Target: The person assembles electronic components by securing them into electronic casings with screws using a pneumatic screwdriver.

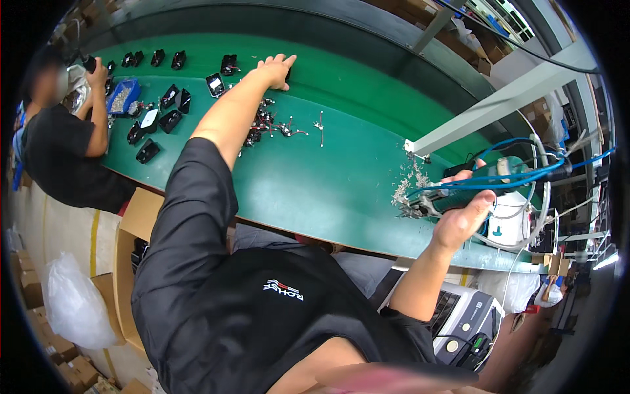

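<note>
My left hand (pixel 271 71) reaches to the far side of the green bench, its thumb and fingers around a dark part, apparently a black plastic housing (pixel 288 75), mostly hidden by the hand. Just left of it lie an open black housing with a pale inside (pixel 215 85) and another housing (pixel 229 64). Small wired parts (pixel 264 123) with red and black leads are heaped below my left wrist. At the right, my right hand (pixel 462 220) is closed round a green hand tool (pixel 456 198) with a metal head and blue hoses. Small pale scraps (pixel 410 185) surround its tip.
A person (pixel 65 141) works at the left end, beside a blue bin (pixel 123 96) of small parts and several black housings (pixel 170 121). A pale post (pixel 472 125) rises at the right. Below the bench are a cardboard box (pixel 134 217) and a grey machine (pixel 459 322).
</note>
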`<action>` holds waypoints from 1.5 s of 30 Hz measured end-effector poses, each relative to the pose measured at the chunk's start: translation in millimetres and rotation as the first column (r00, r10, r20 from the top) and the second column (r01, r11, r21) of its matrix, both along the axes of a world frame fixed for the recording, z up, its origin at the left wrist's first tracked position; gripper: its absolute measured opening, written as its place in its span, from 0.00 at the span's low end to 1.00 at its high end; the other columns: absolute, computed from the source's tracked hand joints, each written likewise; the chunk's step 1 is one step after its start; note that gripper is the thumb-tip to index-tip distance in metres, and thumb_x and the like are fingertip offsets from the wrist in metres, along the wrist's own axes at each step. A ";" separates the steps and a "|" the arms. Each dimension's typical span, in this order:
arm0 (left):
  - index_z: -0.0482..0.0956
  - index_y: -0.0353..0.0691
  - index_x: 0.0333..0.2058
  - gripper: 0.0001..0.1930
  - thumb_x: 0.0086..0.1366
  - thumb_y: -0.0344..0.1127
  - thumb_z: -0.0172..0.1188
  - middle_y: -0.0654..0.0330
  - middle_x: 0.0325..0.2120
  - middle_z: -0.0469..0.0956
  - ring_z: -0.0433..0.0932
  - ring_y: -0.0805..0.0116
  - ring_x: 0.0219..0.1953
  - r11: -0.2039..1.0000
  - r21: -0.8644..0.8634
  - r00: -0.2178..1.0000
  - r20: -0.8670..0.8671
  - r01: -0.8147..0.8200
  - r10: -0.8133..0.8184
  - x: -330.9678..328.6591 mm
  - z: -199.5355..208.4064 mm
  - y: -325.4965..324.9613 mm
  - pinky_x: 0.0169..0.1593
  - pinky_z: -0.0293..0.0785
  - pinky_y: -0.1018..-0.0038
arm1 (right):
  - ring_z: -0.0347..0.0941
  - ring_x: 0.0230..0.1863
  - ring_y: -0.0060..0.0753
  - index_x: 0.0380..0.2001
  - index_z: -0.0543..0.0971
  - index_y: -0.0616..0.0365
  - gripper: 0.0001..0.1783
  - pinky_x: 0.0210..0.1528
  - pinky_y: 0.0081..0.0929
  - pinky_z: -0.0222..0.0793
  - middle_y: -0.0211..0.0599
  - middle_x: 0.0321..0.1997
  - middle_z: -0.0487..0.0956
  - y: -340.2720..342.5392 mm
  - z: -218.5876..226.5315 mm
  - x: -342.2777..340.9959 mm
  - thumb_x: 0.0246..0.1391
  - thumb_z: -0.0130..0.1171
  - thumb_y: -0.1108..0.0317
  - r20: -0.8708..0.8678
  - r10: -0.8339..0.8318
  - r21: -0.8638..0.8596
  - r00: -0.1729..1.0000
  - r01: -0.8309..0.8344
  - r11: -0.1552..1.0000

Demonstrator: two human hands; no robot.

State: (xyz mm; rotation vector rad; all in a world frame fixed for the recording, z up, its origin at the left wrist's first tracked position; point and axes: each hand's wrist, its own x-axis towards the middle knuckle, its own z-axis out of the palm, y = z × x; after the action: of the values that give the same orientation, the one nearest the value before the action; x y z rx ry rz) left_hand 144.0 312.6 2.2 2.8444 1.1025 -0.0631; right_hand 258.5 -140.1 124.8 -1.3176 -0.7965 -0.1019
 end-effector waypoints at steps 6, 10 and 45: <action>0.81 0.40 0.43 0.16 0.60 0.38 0.73 0.56 0.47 0.81 0.80 0.57 0.52 0.964 0.252 0.748 0.624 0.082 -0.227 -122.6 86.2 -1.4 0.56 0.75 0.65 | 0.76 0.46 0.47 0.54 0.70 0.68 0.21 0.57 0.39 0.74 0.51 0.49 0.76 17.8 6.2 -34.5 0.58 0.55 0.71 0.788 -0.421 0.344 0.449 0.246 0.906; 0.83 0.35 0.31 0.11 0.60 0.36 0.73 0.57 0.32 0.82 0.82 0.63 0.38 0.982 0.047 0.588 0.806 -0.182 0.070 -236.1 66.4 -51.3 0.47 0.76 0.70 | 0.77 0.47 0.49 0.41 0.82 0.58 0.13 0.52 0.41 0.73 0.43 0.43 0.82 125.5 -77.4 -79.3 0.51 0.71 0.71 0.518 0.339 -0.412 0.785 -0.118 0.904; 0.63 0.43 0.68 0.27 0.73 0.38 0.56 0.52 0.63 0.68 0.71 0.65 0.40 -0.075 -0.582 0.257 0.236 0.809 0.937 -212.8 -25.1 -292.2 0.38 0.70 0.72 | 0.80 0.43 0.45 0.55 0.78 0.60 0.26 0.47 0.38 0.79 0.47 0.61 0.76 10.4 -125.3 -87.0 0.53 0.71 0.69 0.060 0.150 -0.722 0.987 -0.060 0.689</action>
State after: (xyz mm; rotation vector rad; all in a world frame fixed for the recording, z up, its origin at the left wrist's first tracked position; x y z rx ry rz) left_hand -68.7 20.3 -22.9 0.4932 0.3427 0.6096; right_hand 171.5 -129.7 -0.5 -2.0228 -1.0671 0.2649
